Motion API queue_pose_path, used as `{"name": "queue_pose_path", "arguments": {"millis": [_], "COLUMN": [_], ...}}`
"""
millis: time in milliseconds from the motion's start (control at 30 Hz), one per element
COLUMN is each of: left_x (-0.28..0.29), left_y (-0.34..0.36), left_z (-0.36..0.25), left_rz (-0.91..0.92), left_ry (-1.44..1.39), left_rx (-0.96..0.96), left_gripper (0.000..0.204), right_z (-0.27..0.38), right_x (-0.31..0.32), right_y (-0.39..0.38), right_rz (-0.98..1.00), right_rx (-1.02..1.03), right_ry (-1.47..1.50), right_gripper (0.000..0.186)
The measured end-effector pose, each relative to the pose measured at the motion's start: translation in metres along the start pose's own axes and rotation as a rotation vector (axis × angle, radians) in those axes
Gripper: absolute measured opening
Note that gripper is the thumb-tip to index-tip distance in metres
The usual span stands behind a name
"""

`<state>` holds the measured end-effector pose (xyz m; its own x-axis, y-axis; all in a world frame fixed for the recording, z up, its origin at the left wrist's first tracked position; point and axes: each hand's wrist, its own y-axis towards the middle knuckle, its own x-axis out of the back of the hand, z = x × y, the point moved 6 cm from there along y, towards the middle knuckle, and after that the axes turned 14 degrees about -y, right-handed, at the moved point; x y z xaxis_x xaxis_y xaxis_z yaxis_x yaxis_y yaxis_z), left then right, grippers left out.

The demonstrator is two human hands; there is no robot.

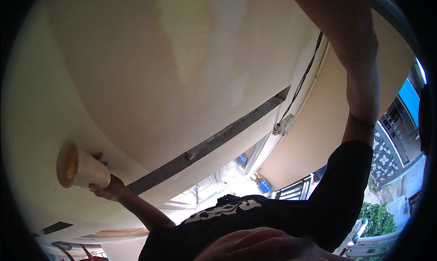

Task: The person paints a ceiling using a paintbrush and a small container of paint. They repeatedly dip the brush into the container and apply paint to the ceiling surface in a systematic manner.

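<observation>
My left hand [111,187] is closed around a white cup-like tub [93,170] at the left, its opening facing left in the picture and a tan coating or substance inside. The tub is in front of a cream painted surface [114,65] that has paler patches. My right arm [359,88] stretches up along the right and out past the top edge, so my right hand is hidden beyond the frame. A long grey recessed strip [218,133] crosses the painted surface between my arms.
A black cable [302,79] and pale pipe run to a small box [286,122]. Windows [202,188], railings [291,192] and a blue container [263,184] show behind my body. Green plants [378,222] and a neighbouring building [407,106] are at the right.
</observation>
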<state>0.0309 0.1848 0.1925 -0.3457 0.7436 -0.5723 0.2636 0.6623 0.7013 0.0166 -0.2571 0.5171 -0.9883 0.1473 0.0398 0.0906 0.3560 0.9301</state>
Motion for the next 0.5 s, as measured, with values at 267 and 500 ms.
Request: {"name": "queue_pose_path", "arguments": {"millis": [267,500], "left_x": [-0.039,-0.083], "left_y": [-0.007,-0.032], "left_z": [0.002,0.006], "left_rz": [-0.081,-0.010], "left_ry": [-0.104,-0.203], "left_rx": [0.043,0.126], "left_gripper": [0.095,0.089], "right_z": [0.098,0.019], "right_x": [0.016,0.051], "right_y": [-0.114,-0.017], "right_rz": [0.420,-0.196], "right_rx": [0.333,0.281], "right_ry": [-0.093,-0.188], "right_gripper": [0.061,0.023]}}
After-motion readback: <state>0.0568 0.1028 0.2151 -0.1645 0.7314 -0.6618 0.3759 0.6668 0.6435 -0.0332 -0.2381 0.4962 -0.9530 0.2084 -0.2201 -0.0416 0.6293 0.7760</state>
